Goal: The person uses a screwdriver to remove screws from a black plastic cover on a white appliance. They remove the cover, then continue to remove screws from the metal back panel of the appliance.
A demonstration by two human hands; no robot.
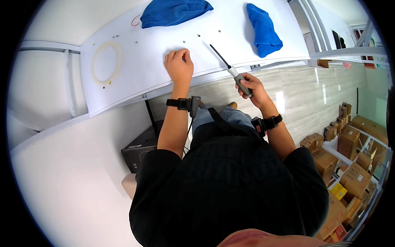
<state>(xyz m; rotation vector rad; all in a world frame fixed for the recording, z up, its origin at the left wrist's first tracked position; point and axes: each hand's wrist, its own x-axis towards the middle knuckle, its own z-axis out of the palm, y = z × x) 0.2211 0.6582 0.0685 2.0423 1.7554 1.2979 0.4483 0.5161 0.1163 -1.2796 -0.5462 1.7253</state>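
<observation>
My right hand [256, 91] is closed around the grey handle of a screwdriver [233, 72]. Its thin dark shaft slants up and left over the front edge of the white table [156, 66]. My left hand [180, 68] is above the table near that edge, fingers curled in and pressed together; whatever they may hold is hidden. Just beyond its fingertips lies a small metal piece [184, 41], perhaps a screw. Another small dark piece [199, 35] and a third [219, 31] are farther to the right, near the screwdriver's tip.
A blue cloth [175, 13] lies at the back, with a second blue cloth bundle [265, 33] to the right. At left are a pale yellow ring [94, 66] and several tiny parts. Cardboard boxes [356, 179] fill shelving at lower right. Under the table stands a black case [140, 148].
</observation>
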